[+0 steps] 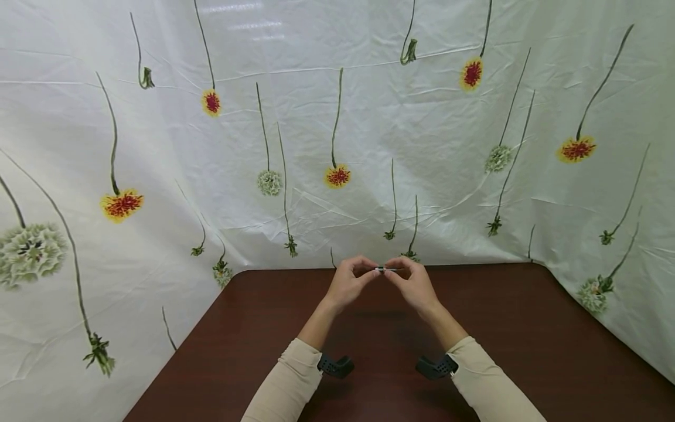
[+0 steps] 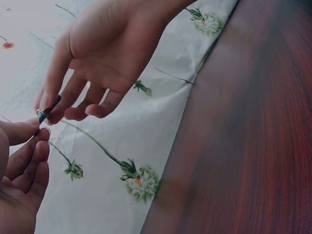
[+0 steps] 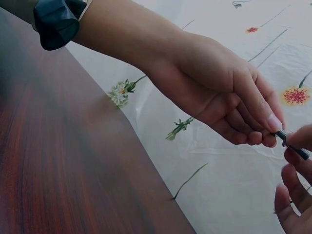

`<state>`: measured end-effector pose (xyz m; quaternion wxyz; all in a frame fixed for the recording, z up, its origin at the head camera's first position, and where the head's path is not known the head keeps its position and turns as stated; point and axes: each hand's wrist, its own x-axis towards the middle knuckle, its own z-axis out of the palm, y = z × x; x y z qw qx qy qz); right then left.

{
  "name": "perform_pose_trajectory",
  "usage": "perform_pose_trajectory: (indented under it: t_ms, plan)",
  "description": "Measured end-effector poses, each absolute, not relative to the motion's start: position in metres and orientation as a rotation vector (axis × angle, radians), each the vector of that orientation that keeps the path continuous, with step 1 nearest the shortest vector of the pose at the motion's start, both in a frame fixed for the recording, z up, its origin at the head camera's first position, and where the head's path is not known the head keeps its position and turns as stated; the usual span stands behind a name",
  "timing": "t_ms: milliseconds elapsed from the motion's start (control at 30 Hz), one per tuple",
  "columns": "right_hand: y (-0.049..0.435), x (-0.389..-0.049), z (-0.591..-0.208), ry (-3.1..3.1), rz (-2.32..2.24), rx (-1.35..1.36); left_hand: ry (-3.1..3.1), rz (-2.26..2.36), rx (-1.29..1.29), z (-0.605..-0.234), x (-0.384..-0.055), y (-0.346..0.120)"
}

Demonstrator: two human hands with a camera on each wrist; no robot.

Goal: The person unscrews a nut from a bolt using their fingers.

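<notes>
Between my two hands is a small dark threaded bolt point(image 3: 302, 153), seen as a tiny piece in the head view and only partly showing between the fingertips. My left hand point(image 1: 345, 287) pinches one end of this bolt with thumb and fingertips. From the other side, my right hand point(image 1: 415, 288) pinches it farther along the shaft, its tip sticking out past the fingers in the left wrist view. A small ring-like piece point(image 3: 286, 139) sits round the shaft between the hands, partly hidden by the fingertips. The other fingers of the right hand point(image 2: 109, 53) are loosely bent.
Below the hands lies a dark reddish-brown table point(image 1: 379, 340). A white flower-printed cloth point(image 1: 295, 53) hangs behind its far edge and down both sides. Each wrist bears a dark strapped device, one on the left wrist point(image 1: 336, 366) and one on the right wrist point(image 1: 437, 367).
</notes>
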<state>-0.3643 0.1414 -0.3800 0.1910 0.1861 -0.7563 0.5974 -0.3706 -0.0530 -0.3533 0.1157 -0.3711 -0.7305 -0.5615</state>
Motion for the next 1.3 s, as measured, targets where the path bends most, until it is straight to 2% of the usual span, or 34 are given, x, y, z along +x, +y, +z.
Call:
perform_pose_trajectory:
  t_ms: [267,533,1000,1300]
  plan:
    - [0.141,-0.364,-0.38,-2.145,1.677,0.479,-2.145,-1.638,-1.091,-0.353,-0.372,-0.054]
    - [0.141,-0.365,-0.38,-2.129,1.675,0.523,-2.157,-1.649,-1.041,-0.376,-0.402,-0.051]
    - [0.141,-0.364,-0.38,-2.123,1.649,0.558,-2.137,-1.647,-1.034,-0.378,-0.402,-0.052]
    - [0.141,-0.365,-0.38,-2.149,1.645,0.479,-2.153,-1.633,-1.018,-0.378,-0.403,-0.051]
